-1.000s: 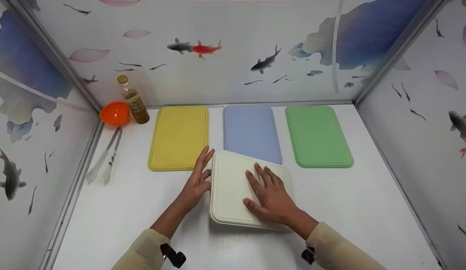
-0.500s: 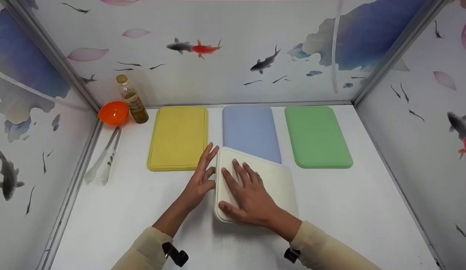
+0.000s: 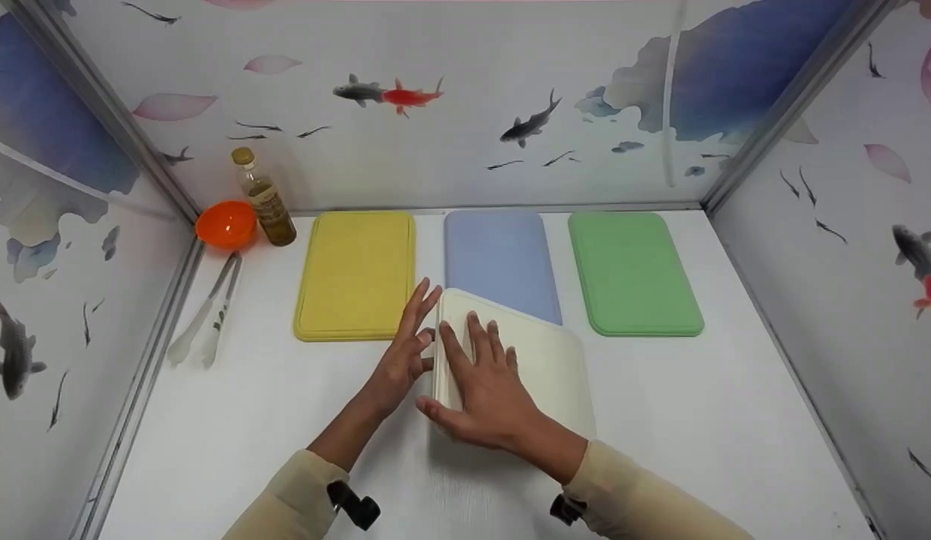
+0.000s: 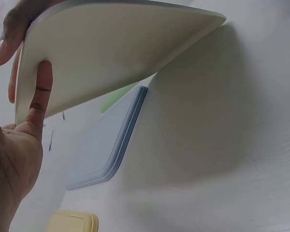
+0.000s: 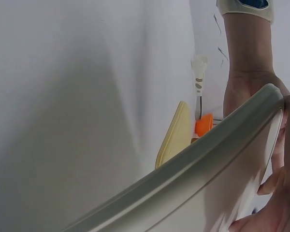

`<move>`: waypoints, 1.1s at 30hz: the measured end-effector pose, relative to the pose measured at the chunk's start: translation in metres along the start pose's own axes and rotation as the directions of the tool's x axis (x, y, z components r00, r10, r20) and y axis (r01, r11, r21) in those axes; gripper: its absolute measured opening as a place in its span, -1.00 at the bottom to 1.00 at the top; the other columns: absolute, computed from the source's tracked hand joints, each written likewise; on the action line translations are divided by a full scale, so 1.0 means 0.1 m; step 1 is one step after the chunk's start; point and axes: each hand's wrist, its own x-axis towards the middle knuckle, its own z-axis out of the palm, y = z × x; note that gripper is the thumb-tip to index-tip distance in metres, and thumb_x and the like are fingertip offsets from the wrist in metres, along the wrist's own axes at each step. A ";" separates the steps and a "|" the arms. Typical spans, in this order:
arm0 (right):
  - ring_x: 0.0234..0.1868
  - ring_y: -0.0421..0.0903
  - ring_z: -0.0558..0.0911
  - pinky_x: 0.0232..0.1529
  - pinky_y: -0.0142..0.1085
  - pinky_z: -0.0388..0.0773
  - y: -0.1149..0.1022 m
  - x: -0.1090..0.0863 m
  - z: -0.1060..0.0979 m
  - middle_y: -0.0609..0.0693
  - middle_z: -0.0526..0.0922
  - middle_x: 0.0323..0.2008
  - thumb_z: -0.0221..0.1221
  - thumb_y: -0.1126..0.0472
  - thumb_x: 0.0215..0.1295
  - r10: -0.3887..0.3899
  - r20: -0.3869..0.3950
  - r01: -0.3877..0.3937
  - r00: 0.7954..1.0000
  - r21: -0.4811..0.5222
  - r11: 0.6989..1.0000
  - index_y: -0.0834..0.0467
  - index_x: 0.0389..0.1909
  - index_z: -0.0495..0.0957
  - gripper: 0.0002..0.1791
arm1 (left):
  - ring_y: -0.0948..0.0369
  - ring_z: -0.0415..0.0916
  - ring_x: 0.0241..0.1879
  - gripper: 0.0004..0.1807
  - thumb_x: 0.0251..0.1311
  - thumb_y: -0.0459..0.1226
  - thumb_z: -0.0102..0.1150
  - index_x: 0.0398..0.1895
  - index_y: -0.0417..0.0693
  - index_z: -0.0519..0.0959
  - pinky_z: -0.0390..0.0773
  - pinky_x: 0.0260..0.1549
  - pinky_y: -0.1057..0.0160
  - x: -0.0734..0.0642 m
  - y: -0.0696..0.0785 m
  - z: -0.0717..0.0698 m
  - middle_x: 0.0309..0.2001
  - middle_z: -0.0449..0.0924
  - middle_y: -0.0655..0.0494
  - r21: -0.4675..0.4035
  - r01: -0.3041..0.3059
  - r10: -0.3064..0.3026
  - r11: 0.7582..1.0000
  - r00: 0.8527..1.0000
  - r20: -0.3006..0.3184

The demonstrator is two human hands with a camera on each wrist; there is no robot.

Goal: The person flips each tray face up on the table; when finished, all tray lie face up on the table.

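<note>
A cream-white cutting board stands tilted in front of me, its left edge lifted off the table. My left hand holds that edge. Seen from the left wrist, one of its fingers lies against the underside of the board, while two other fingers stretch up past the edge in the head view. My right hand rests on the upper face with spread, straight fingers, close to the raised edge. Its thumb reaches past the edge. The far right part of the board slopes down towards the table.
Yellow, blue and green cutting boards lie in a row at the back. The white board overlaps the blue one's front in the head view. Tongs, an orange bowl and a bottle are at the left.
My right hand has slid left across the board to near its raised edge. That edge has shifted right and upward, and my left hand has moved slightly with it.
</note>
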 end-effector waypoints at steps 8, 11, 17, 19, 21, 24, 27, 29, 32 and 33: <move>0.70 0.68 -0.06 0.37 0.76 0.16 -0.09 0.05 -0.01 0.43 -0.10 0.77 0.18 -0.29 0.41 0.039 0.000 -0.039 0.999 -0.012 0.999 -0.20 0.79 0.15 -0.04 | -0.22 0.08 0.75 -0.20 0.65 -0.08 -0.36 0.85 0.46 -0.30 0.62 0.32 -0.34 0.03 0.01 0.04 0.85 -0.22 0.15 -0.004 -0.024 0.024 1.000 1.000 0.016; 0.70 0.68 -0.09 0.36 0.77 0.15 -0.12 0.07 -0.03 0.43 -0.12 0.78 0.20 -0.24 0.39 0.061 0.006 -0.061 0.998 -0.004 0.998 -0.20 0.78 0.20 -0.06 | -0.21 0.05 0.76 -0.20 0.64 -0.05 -0.37 0.85 0.45 -0.29 0.59 0.33 -0.38 0.04 0.02 0.05 0.85 -0.22 0.16 -0.006 -0.037 0.037 0.999 0.999 0.023; 0.70 0.68 -0.08 0.35 0.77 0.16 -0.16 0.09 -0.06 0.43 -0.11 0.77 0.19 -0.21 0.46 0.095 0.008 -0.095 0.995 0.010 0.995 -0.15 0.74 0.25 -0.14 | -0.21 0.02 0.77 -0.18 0.60 -0.02 -0.36 0.85 0.47 -0.27 0.56 0.34 -0.44 0.05 0.04 0.08 0.85 -0.21 0.17 0.003 -0.036 0.036 0.999 0.999 0.017; 0.70 0.69 -0.08 0.34 0.78 0.16 -0.17 0.09 -0.07 0.44 -0.11 0.77 0.17 -0.14 0.46 0.101 0.006 -0.101 0.995 0.019 0.995 -0.15 0.75 0.23 -0.14 | -0.20 0.00 0.77 -0.17 0.59 -0.02 -0.36 0.85 0.47 -0.27 0.55 0.35 -0.46 0.05 0.06 0.09 0.85 -0.20 0.17 -0.004 -0.036 0.036 0.999 0.999 0.017; 0.70 0.69 -0.11 0.35 0.79 0.14 -0.18 0.09 -0.10 0.42 -0.16 0.78 0.13 -0.10 0.43 0.107 0.008 -0.107 0.994 0.032 0.994 -0.15 0.77 0.19 -0.12 | -0.22 -0.02 0.78 -0.17 0.59 -0.02 -0.35 0.86 0.45 -0.28 0.53 0.35 -0.47 0.06 0.08 0.11 0.85 -0.21 0.14 -0.017 -0.041 0.041 0.999 0.999 0.021; 0.71 0.68 -0.16 0.36 0.79 0.11 -0.20 0.08 -0.16 0.35 -0.25 0.81 0.07 -0.08 0.42 0.108 0.018 -0.109 0.994 0.058 0.992 -0.14 0.81 0.10 -0.07 | -0.25 -0.04 0.78 -0.16 0.59 -0.02 -0.34 0.86 0.44 -0.30 0.52 0.36 -0.47 0.08 0.11 0.13 0.86 -0.23 0.12 -0.038 -0.045 0.046 0.998 0.999 0.028; 0.71 0.66 -0.19 0.38 0.78 0.10 -0.20 0.07 -0.23 0.24 -0.33 0.83 0.03 -0.07 0.42 0.106 0.028 -0.108 0.994 0.079 0.991 -0.14 0.83 0.04 -0.06 | -0.28 0.02 0.76 -0.15 0.59 -0.01 -0.32 0.85 0.43 -0.32 0.55 0.36 -0.42 0.11 0.15 0.16 0.86 -0.24 0.11 -0.051 -0.051 0.052 0.997 0.998 0.032; 0.71 0.66 -0.18 0.38 0.77 0.11 -0.20 0.06 -0.29 0.20 -0.34 0.84 0.01 -0.06 0.42 0.106 0.034 -0.108 0.994 0.091 0.990 -0.15 0.83 0.03 -0.06 | -0.29 0.05 0.75 -0.14 0.59 -0.02 -0.33 0.86 0.41 -0.34 0.59 0.35 -0.37 0.12 0.18 0.17 0.86 -0.23 0.10 -0.052 -0.057 0.059 0.997 0.998 0.036; 0.71 0.66 -0.15 0.37 0.77 0.14 -0.19 0.06 -0.36 0.19 -0.33 0.84 0.02 -0.05 0.41 0.109 0.041 -0.113 0.993 0.105 0.988 -0.16 0.81 0.09 -0.08 | -0.25 0.08 0.74 -0.13 0.57 -0.02 -0.32 0.86 0.40 -0.34 0.65 0.30 -0.27 0.13 0.21 0.20 0.86 -0.21 0.12 -0.052 -0.057 0.059 0.997 0.998 0.033; 0.71 0.66 -0.13 0.36 0.77 0.15 -0.19 0.06 -0.39 0.20 -0.31 0.84 0.02 -0.04 0.40 0.110 0.042 -0.114 0.993 0.110 0.987 -0.16 0.80 0.12 -0.09 | -0.23 0.10 0.73 -0.12 0.56 -0.02 -0.32 0.86 0.39 -0.34 0.66 0.29 -0.24 0.14 0.22 0.21 0.86 -0.21 0.13 -0.049 -0.057 0.059 0.997 0.998 0.032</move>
